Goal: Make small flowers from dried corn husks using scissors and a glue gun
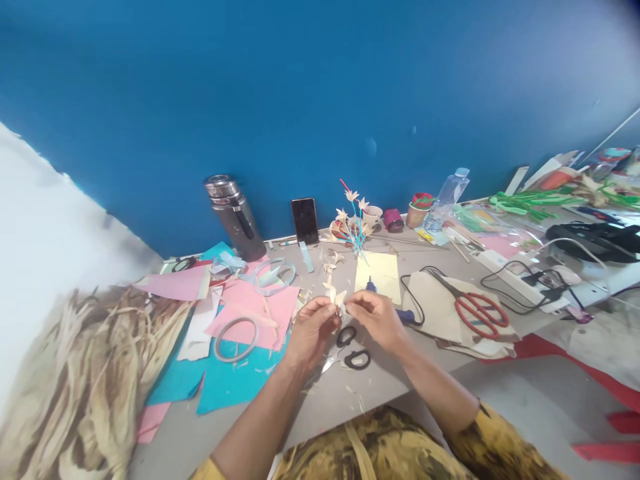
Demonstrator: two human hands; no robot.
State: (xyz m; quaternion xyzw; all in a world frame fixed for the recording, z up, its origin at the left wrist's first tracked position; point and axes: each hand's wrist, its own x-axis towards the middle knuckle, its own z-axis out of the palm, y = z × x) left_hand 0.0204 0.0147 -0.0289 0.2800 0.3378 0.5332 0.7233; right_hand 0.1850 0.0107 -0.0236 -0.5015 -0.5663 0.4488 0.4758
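Note:
Between my two hands, above the middle of the table, is a small cream flower (340,299) with pointed petals, seemingly of dried husk. My left hand (315,327) pinches it from the left, thumb against fingers. From the right, my right hand (374,317) pinches at its edge with the fingertips. Black-handled scissors (357,359) lie just below the hands. Beyond them a dark blue glue gun (406,316) is partly hidden by my right hand, its tip over a yellow paper sheet (383,267). Similar flowers on blue stems (357,227) stand farther back.
Dried husks (100,393) heap at the left beside pink paper (240,300), blue paper (235,387) and a tape ring (236,340). A dark thermos (237,223) and a phone (305,220) stand at the wall. Red-handled scissors (481,315) and a power strip (520,280) lie right.

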